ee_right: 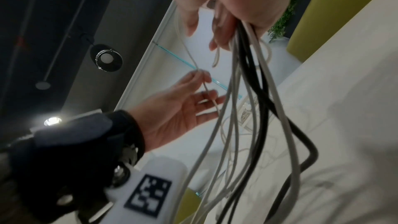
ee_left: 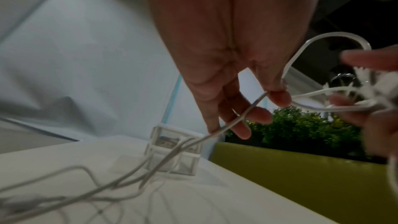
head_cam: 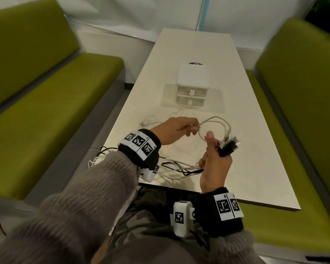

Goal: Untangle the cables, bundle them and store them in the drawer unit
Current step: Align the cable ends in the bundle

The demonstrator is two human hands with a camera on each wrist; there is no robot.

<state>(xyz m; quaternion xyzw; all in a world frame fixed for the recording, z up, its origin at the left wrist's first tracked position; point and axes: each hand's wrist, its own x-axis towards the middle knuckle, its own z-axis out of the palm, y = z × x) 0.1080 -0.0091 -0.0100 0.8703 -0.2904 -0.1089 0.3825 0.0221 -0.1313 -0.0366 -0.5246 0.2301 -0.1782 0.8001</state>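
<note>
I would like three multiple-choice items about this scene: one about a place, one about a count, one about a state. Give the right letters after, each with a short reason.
1. Where does the drawer unit stand?
A) on the table
B) on the left bench
C) on the person's lap

2. How many drawers does the drawer unit show?
A) one
B) two
C) four

3. What is the left hand doing?
A) resting flat on the table
B) pulling a drawer
C) pinching a white cable

Answers:
1 A, it sits on the pale tabletop beyond the hands.
2 B, two fronts are stacked, each with a small knob.
3 C, its fingertips pinch the looped cable, which runs to the cable bundle in the right hand.
</note>
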